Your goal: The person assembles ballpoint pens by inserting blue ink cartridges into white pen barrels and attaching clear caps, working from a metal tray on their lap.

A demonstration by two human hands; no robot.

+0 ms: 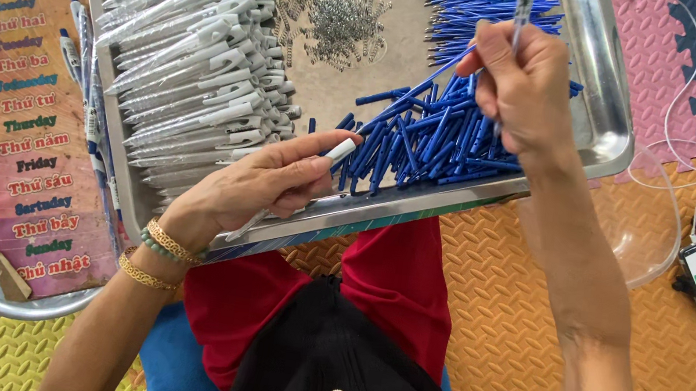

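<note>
While I watch from above, my left hand [266,181] lies on the near rim of the metal tray [609,121], its fingers pinched shut on a white pen barrel [341,149] whose end pokes out past the fingertips toward the blue parts. My right hand [520,88] is raised farther out over the tray, fingers closed around a thin pen refill [522,9] held nearly upright, its top running out of view. Just below and beside that hand lies the heap of blue pen pieces [426,139]; beyond it is a bundle of more blue refills [478,4]. Ahead of my left hand, a stacked row of white barrels [196,62] fills that side of the tray, and a scatter of small metal springs [335,13] sits between the two hands, farther away. I judge the barrel light, stiff and smooth plastic, a little slippery, best pinched around its middle so the open end stays free. The refill looks slender and slightly bendy, so I would grip it low, near the tip, with a gentle pinch.
</note>
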